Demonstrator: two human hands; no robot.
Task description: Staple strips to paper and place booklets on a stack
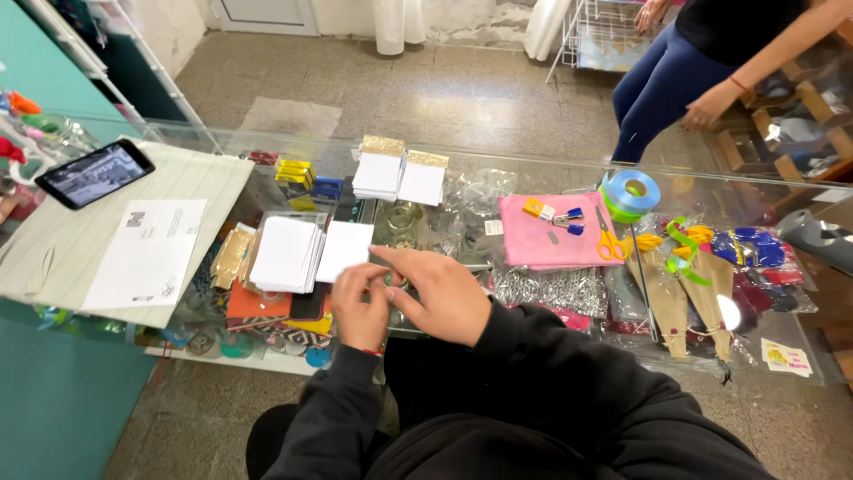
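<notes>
Fingers (384, 283) of the left hand (360, 307) pinched narrow on something too small to tell, the right hand (444, 293) curled over beside it, touching. Both worked at the near edge of the glass counter (498, 169), just beside the white card stack (286, 253). Pink cloth (542, 242) and yellow scissors (609, 242) lay toward the right; tiled floor beyond the far edge.

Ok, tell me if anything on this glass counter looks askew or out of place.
Nothing is spilled or broken. The near stack of white cards is fanned unevenly, unlike the two squared stacks behind. Both hands, left hand and right hand, meet beside it.
</notes>
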